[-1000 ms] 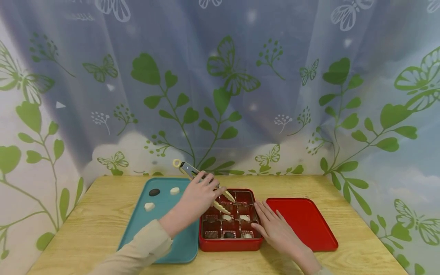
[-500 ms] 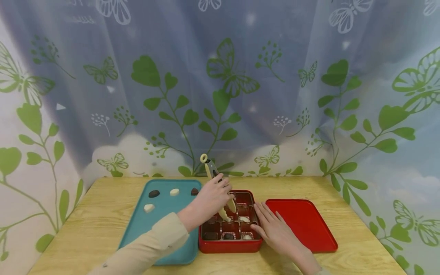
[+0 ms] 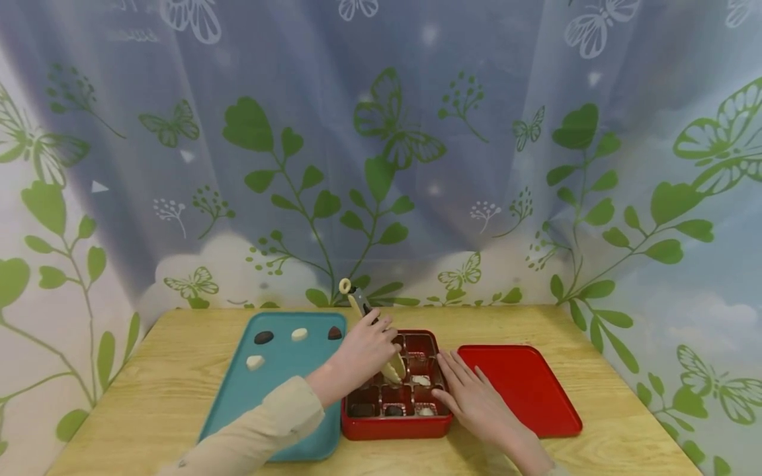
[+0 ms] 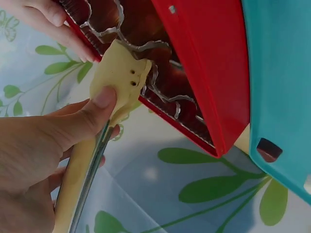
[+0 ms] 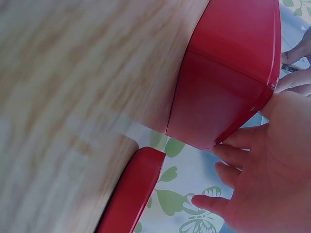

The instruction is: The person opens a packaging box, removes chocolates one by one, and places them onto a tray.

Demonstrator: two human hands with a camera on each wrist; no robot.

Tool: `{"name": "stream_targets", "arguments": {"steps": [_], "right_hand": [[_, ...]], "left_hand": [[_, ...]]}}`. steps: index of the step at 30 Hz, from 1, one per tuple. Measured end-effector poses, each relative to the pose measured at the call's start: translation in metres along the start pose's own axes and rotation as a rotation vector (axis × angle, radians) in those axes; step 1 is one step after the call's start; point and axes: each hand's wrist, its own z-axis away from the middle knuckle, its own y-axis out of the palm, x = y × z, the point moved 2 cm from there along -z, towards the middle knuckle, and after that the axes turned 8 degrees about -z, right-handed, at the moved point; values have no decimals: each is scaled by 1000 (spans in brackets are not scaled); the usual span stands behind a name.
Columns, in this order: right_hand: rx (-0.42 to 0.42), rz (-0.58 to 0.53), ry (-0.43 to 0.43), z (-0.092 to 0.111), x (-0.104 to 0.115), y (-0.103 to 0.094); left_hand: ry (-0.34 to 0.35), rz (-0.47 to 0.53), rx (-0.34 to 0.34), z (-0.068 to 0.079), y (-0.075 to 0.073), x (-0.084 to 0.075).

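My left hand [image 3: 364,350] grips a pair of cream-and-steel tongs [image 4: 119,73], thumb on the near arm. Their tips sit close together, low over the middle of a red box [image 3: 395,430] with a divided clear-brown insert, and hide what lies beneath them. A white chocolate [image 3: 421,381] is in the compartment just right of the tips. In the front row lie a dark chocolate [image 3: 393,411] and another white one [image 3: 425,411]. With straight fingers, my right hand [image 3: 476,396] rests along the box's right side, its fingertips at the rim.
Left of the box, a teal tray [image 3: 262,403] bears a dark oval chocolate [image 3: 264,338], two white chocolates [image 3: 299,334] and a brown pointed one [image 3: 335,332]. A red lid [image 3: 530,383] lies to the right. Behind the wooden table [image 3: 178,344] hangs a printed curtain [image 3: 417,218].
The left hand has shifted right and turned the tongs steeper, and their tips, wide apart before, have come together over the box. The tray's brown chocolate came into sight. The right hand stays put.
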Motion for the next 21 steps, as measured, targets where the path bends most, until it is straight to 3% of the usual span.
{"name": "stream_targets", "arguments": {"steps": [5, 15, 21], "right_hand": [[7, -4, 5, 1, 0, 0], [8, 1, 8, 0, 0, 0], [19, -2, 15, 0, 0, -1]], "left_hand": [[7, -2, -13, 2, -1, 5], [105, -83, 98, -11, -17, -2], [99, -56, 131, -12, -9, -6]]}}
